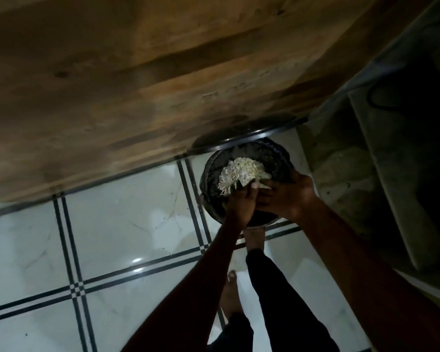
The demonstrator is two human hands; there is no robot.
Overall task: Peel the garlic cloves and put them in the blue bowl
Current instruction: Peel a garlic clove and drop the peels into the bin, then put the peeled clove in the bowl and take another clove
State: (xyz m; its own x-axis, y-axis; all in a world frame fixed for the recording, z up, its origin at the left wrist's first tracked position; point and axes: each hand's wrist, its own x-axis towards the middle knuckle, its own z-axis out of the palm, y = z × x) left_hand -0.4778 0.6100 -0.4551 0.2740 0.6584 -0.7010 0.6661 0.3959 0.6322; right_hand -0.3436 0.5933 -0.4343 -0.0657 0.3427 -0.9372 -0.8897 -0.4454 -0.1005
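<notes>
Left hand [240, 203], right hand [282, 194], cupping garlic skins [240, 174]

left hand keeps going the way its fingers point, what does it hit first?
Likely the pale heap of garlic peels that the left hand already touches, lying in the dark bin. Depth is unclear in this dim view.

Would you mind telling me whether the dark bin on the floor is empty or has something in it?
Not empty: the dark bin holds a heap of pale peelings at its mouth.
</notes>
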